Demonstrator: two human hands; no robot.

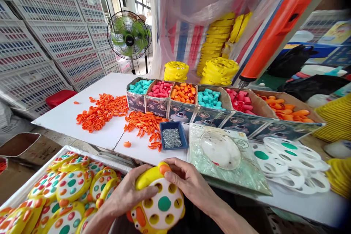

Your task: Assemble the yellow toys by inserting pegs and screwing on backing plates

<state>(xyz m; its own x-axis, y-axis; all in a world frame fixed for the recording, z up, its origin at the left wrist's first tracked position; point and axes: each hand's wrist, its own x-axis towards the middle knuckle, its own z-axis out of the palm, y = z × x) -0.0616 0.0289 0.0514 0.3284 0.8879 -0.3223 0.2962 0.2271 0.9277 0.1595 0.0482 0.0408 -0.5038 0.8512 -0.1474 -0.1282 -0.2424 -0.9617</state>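
Note:
A yellow plastic animal toy (pixel 148 216) is held between both hands, close to my body at the table's front edge. Its white face plate has a green dot in the middle and several round holes around it. My left hand (pixel 128 189) grips the toy's left side, thumb lying across the white plate. At the upper right rim, my right hand (pixel 189 177) is closed on the toy, its thumb against a small orange piece (pixel 164 168) at the edge. The fingers behind the toy are partly hidden.
A crate of finished-looking toys (pixel 71 183) stands at left. Orange part piles (pixel 102 111), a blue tray of screws (pixel 172 138) and boxes of coloured pegs (pixel 183 111) occupy the table. A padded board (pixel 227 172) and white plates (pixel 294 153) lie right; an orange electric screwdriver (pixel 274 40) hangs above.

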